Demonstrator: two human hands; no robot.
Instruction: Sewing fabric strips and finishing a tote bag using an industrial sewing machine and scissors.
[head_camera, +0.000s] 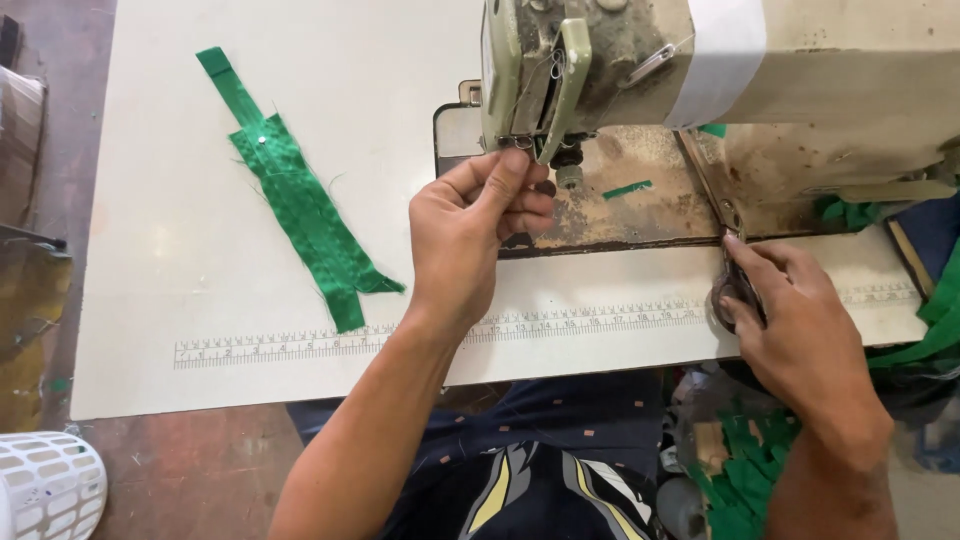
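Note:
My left hand (470, 225) is raised at the needle area of a worn sewing machine (620, 60), its fingertips pinched together just below the presser foot (565, 165), seemingly on thread too thin to see. My right hand (790, 310) rests on the table to the right of the machine bed and grips a pair of scissors (735, 285), blades pointing up toward the machine. A strip of green fabric (300, 200) with a pin in it lies flat on the table at the left, apart from both hands.
A ruler strip (300, 345) runs along the white table's (180, 300) front edge. A small green scrap (627, 188) lies on the rusty machine bed. Green scraps (745, 470) pile in my lap at right. A white basket (45, 485) stands on the floor at bottom left.

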